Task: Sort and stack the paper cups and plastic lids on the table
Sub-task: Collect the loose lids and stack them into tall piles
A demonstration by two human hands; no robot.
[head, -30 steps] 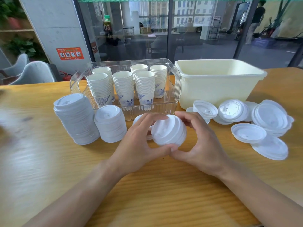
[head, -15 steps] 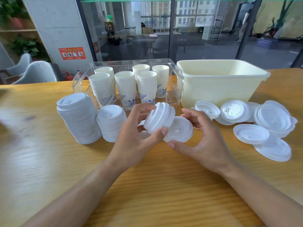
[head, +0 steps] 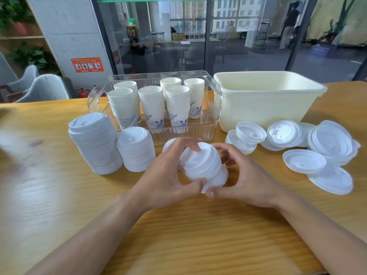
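Both hands hold a small stack of white plastic lids (head: 200,162) above the table's middle. My left hand (head: 166,175) grips the stack from the left, thumb under it and fingers over its top. My right hand (head: 246,179) curls round it from the right, thumb at its lower edge. Two finished lid stacks stand to the left: a tall one (head: 95,143) and a shorter one (head: 136,148). Loose lids (head: 303,160) lie scattered at the right. Several stacks of paper cups (head: 153,104) stand in a clear bin (head: 215,108).
An empty cream plastic tub (head: 266,104) stands behind the loose lids, right of the clear bin. Another lid (head: 168,144) lies partly hidden behind my left hand. The wooden table (head: 178,235) stretches toward me. Glass wall and chairs lie beyond the far edge.
Half a second ago the lids were apart, the left hand's stack tilted above a single lid in the right. Now they are pressed together into one stack between both hands.
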